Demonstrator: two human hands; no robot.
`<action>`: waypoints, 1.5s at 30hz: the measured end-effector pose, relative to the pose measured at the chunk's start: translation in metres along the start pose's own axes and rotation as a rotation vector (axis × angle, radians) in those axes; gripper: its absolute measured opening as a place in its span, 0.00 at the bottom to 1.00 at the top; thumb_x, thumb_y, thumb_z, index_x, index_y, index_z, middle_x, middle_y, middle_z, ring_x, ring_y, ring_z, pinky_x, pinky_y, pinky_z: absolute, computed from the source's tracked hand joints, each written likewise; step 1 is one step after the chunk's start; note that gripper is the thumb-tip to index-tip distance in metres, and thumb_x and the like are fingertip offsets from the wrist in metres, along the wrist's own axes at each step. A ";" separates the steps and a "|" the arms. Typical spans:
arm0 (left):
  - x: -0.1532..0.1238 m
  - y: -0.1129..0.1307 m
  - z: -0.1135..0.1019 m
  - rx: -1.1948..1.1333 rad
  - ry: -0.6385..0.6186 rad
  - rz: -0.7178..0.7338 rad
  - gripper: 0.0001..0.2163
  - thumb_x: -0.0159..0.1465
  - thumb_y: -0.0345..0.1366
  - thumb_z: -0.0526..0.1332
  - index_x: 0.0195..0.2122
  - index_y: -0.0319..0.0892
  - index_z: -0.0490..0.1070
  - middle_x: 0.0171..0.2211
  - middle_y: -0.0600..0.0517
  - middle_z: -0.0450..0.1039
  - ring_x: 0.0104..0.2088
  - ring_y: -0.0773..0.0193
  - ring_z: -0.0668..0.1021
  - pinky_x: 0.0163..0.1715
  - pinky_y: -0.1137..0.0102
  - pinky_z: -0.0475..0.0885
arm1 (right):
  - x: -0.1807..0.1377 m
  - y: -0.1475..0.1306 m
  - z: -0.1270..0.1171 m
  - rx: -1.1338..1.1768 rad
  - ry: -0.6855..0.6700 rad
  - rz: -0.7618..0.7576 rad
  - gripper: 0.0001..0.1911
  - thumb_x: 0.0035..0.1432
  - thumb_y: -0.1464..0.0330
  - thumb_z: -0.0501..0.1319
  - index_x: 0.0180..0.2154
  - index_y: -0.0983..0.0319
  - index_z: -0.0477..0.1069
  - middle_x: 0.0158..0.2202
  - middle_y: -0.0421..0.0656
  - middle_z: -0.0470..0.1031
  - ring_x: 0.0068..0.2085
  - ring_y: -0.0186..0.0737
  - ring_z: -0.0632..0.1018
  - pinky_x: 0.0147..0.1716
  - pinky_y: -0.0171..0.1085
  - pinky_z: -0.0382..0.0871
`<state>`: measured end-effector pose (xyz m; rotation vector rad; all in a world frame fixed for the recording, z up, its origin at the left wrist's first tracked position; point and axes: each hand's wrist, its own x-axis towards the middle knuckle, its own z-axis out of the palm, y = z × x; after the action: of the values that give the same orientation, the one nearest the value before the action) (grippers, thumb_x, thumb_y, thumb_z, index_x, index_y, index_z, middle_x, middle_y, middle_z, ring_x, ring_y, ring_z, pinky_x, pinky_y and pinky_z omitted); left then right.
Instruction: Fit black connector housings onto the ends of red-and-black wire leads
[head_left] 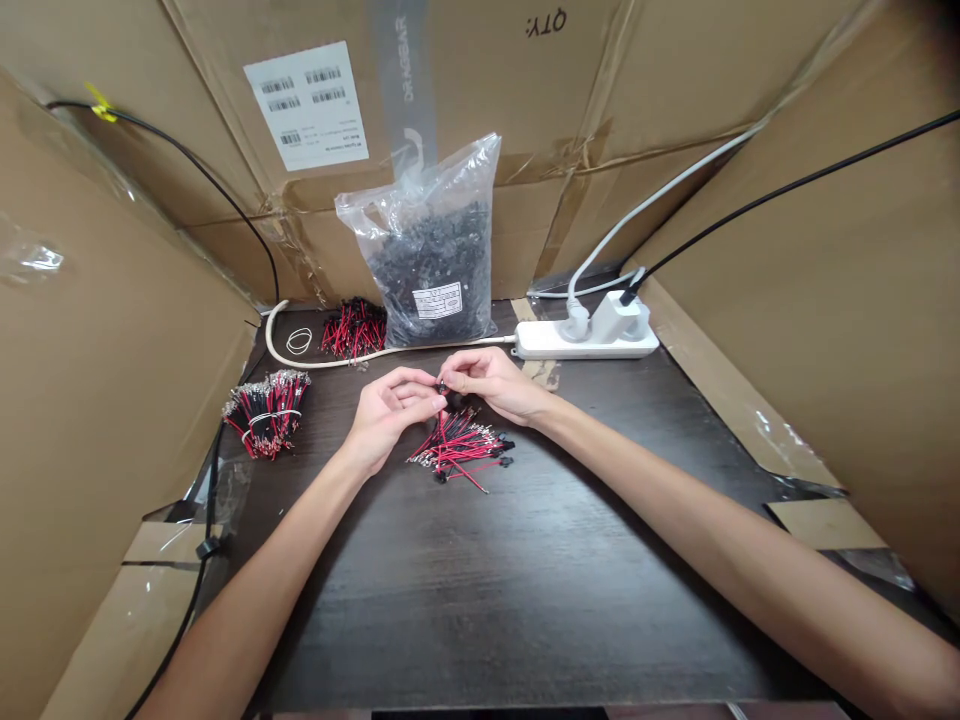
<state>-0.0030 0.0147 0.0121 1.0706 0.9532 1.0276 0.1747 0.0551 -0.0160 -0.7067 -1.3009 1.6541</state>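
My left hand (394, 412) and my right hand (496, 384) meet above the middle of the dark table, fingertips pinched around a small black connector (442, 386). Red wire seems to hang down from it, below the left thumb. Both hands are closed, and the fingers partly cover the connector. Directly beneath lies a loose pile of red and black wires (461, 445), some with bare metal ends and some with black connectors. Off to the left sits a bundle of red and black wires (266, 412) with metal tips, bound with white ties.
A clear plastic bag (435, 250) of small black parts stands against the cardboard wall (300, 220). Beside it is another heap of red wires (355, 328). A white power strip (585, 340) with plugs lies at the back right. A black cable (214, 480) runs down the left side.
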 end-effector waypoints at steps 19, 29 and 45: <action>0.001 0.001 0.003 0.051 0.055 -0.052 0.15 0.43 0.35 0.77 0.28 0.37 0.75 0.24 0.51 0.79 0.26 0.67 0.79 0.32 0.72 0.72 | 0.001 0.000 -0.002 -0.057 -0.034 0.002 0.19 0.46 0.54 0.73 0.29 0.63 0.76 0.29 0.39 0.76 0.31 0.33 0.73 0.35 0.36 0.66; -0.003 0.000 0.013 0.015 0.147 0.010 0.19 0.43 0.37 0.77 0.34 0.38 0.73 0.25 0.50 0.80 0.28 0.63 0.81 0.39 0.68 0.74 | -0.001 -0.001 0.004 -0.044 -0.049 -0.024 0.21 0.47 0.51 0.72 0.30 0.61 0.73 0.26 0.38 0.73 0.28 0.34 0.74 0.33 0.38 0.69; -0.003 -0.001 0.008 0.002 0.164 0.039 0.24 0.44 0.35 0.77 0.40 0.39 0.69 0.24 0.52 0.80 0.27 0.64 0.81 0.40 0.68 0.75 | -0.002 -0.008 0.006 0.006 -0.116 0.002 0.16 0.48 0.57 0.72 0.33 0.61 0.78 0.28 0.39 0.77 0.30 0.34 0.74 0.36 0.37 0.67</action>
<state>0.0043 0.0102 0.0131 1.0218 1.0687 1.1598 0.1730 0.0506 -0.0070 -0.6160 -1.3762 1.7209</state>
